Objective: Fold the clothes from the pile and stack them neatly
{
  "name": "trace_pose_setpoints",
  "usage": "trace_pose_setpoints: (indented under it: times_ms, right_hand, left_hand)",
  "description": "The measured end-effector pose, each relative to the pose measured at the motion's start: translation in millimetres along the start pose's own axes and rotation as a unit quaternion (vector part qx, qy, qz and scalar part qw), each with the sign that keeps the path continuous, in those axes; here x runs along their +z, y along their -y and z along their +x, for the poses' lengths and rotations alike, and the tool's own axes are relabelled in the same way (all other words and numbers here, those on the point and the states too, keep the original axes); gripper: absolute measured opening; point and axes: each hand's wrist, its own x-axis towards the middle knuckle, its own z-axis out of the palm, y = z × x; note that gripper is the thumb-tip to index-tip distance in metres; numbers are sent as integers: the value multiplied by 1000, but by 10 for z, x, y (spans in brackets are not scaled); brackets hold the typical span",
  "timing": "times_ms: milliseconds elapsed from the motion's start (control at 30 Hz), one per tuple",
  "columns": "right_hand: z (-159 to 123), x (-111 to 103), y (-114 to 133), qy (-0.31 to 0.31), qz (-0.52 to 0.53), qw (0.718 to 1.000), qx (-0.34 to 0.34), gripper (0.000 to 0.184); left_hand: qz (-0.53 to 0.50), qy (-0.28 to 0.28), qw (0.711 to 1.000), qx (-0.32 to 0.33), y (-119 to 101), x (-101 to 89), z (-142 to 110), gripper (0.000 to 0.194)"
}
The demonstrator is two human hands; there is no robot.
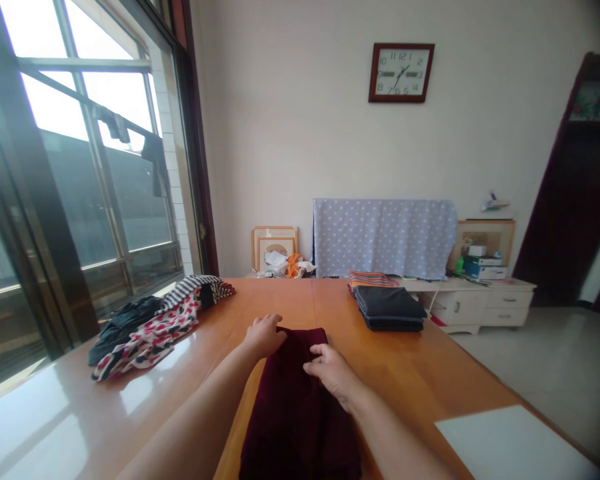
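Note:
A dark maroon folded garment [295, 413] lies lengthwise on the wooden table, directly in front of me. At its far left corner, my left hand [265, 335] touches the edge, with thumb and fingers apart. My right hand [330, 373] rests over the right side of the cloth, fingers spread and open. The near end of the garment runs out of the bottom of the view.
Left on the table [220, 300] lie loose clothes: a patterned garment [150, 340], a striped one [187, 290] and a dark one [125, 323]. A stack of folded dark clothes [390, 307] sits far right. A white sheet [515, 440] lies near right.

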Motion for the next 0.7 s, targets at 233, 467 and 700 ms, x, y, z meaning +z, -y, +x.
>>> trace_pose_setpoints:
  times_ms: [233,467,700]
  right_hand:
    - [18,-11,-149,2,21,999,-41,79]
    - [-99,-30,28,9,84,996,-21,83]
    - [14,-157,-22,-48,104,993,-32,80]
  left_hand:
    - [27,50,998,16,-50,22,272,20]
    - [-84,109,988,65,-207,-59,413,21]
    - [-131,108,984,59,-311,280,556,25]
